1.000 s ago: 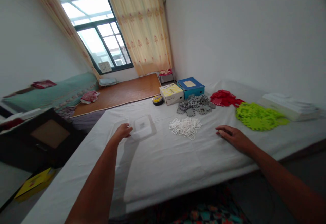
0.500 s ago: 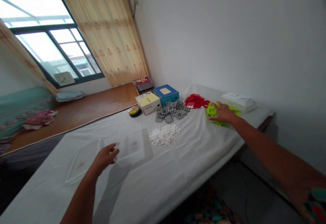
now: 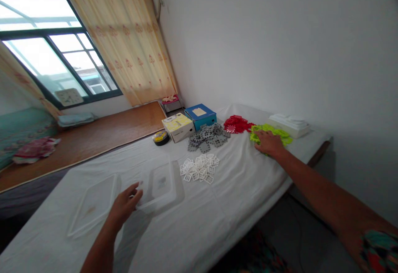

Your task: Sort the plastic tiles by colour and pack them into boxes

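My left hand [image 3: 124, 204] is at the left edge of a clear plastic container [image 3: 172, 196], its thumb and fingers closed on the rim. To the right, my right hand [image 3: 269, 142] rests on a pile of yellow-green plastic pieces [image 3: 286, 137]. Its fingers are curled down into the pile, and the fingertips are partly hidden. A pile of red pieces [image 3: 236, 124] lies just left of the green one. Grey interlocking pieces [image 3: 208, 137] are heaped farther left. Nearer to me, white grid-like plastic pieces [image 3: 200, 168] are spread beside the container.
A clear lid [image 3: 93, 206] lies flat at the left. Behind the grey heap stand a blue box [image 3: 202, 117] and a yellow-and-white box [image 3: 178, 127], with a roll of tape [image 3: 161, 138] alongside. A white box [image 3: 289, 126] is near the wall.
My right hand's fingers and thumb have drawn closer together on the green pile. My left hand stays at the container's edge. The view has shifted slightly.
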Available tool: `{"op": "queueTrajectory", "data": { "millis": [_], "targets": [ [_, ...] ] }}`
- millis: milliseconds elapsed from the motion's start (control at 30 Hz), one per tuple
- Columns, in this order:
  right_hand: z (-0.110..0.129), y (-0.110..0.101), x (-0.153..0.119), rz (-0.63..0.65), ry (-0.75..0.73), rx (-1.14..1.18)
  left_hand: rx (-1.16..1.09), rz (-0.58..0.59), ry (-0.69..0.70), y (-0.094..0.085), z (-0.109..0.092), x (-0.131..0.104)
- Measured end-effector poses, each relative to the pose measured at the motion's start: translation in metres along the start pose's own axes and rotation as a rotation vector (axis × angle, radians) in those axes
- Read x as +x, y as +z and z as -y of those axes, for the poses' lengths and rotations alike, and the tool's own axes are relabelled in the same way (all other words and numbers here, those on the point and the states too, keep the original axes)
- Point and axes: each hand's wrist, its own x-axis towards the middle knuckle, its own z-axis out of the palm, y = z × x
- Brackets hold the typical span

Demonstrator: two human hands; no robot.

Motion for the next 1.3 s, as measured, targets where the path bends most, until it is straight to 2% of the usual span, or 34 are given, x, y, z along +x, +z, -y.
{"op": "queueTrajectory", "data": {
  "millis": [300,433,600,767,1000,1167,1300],
  "targets": [
    [0.004,-0.012,0.001,0.068,-0.030,-0.092,-0.019,0.002,0.008,0.004,0.001,-0.004],
    [0.003,-0.017,-0.001,0.028,-0.019,-0.105,-0.033,-0.028,0.001,0.007,0.002,-0.005],
    [-0.014,-0.023,0.007,-0.021,0.025,-0.076,-0.038,-0.023,0.000,0.007,0.001,-0.005],
    [-0.029,-0.027,0.020,0.046,0.051,-0.030,-0.067,-0.015,-0.007,0.006,-0.010,-0.011],
    [-0.013,-0.026,0.018,0.078,0.020,-0.066,-0.085,-0.022,-0.032,0.005,-0.025,-0.018],
    [-0.007,-0.026,0.013,0.064,0.027,-0.078,-0.096,-0.021,-0.031,0.007,-0.018,-0.016],
    [-0.011,-0.030,0.014,0.049,0.026,-0.082,-0.100,-0.021,-0.009,0.008,-0.015,-0.015]
  ]
}}
